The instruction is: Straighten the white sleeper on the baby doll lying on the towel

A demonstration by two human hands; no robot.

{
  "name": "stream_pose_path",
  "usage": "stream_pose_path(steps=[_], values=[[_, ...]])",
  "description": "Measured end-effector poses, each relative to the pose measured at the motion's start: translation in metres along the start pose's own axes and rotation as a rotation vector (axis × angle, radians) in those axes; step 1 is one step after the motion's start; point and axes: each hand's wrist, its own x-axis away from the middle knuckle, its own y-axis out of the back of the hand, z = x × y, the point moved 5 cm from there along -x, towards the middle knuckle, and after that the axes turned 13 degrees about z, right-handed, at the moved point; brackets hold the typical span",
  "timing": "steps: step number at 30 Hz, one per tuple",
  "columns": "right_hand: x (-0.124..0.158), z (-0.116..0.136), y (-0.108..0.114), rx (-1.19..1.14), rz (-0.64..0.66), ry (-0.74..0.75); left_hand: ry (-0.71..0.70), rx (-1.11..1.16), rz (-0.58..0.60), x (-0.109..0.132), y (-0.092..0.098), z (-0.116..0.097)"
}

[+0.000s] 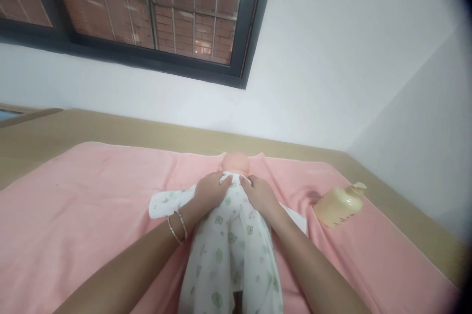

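A baby doll (236, 162) lies on its back on a pink blanket, the top of its bald head toward the wall. White baby clothes (236, 235) with a green print cover its body, the sleeves spread out to both sides. My left hand (212, 191), below a wrist with two thin bangles, grips the cloth at one side of the collar. On the other side of the collar, my right hand (262, 196) holds the cloth the same way. Both thumbs lie on top of the fabric near the neck; the other fingers are mostly hidden.
To the right, a yellowish bottle (337, 205) lies tilted on the pink blanket (110, 225). The blanket covers a wooden surface (147, 127) that meets a white wall. Above is a dark-framed window (155, 60) with bars.
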Motion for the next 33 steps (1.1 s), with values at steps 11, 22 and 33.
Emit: stream_pose_path(steps=[11,22,33], values=[[-0.0023,-0.0016,-0.0015,0.017,0.005,-0.014,-0.018,-0.058,-0.022,0.0018,0.0025,-0.0018],[-0.001,-0.0008,-0.0011,0.026,0.026,-0.013,0.01,-0.039,-0.003,0.0,-0.0004,0.0002],[0.0003,0.0011,0.0,0.03,0.03,-0.01,0.041,-0.026,0.011,0.0025,0.0017,-0.0014]])
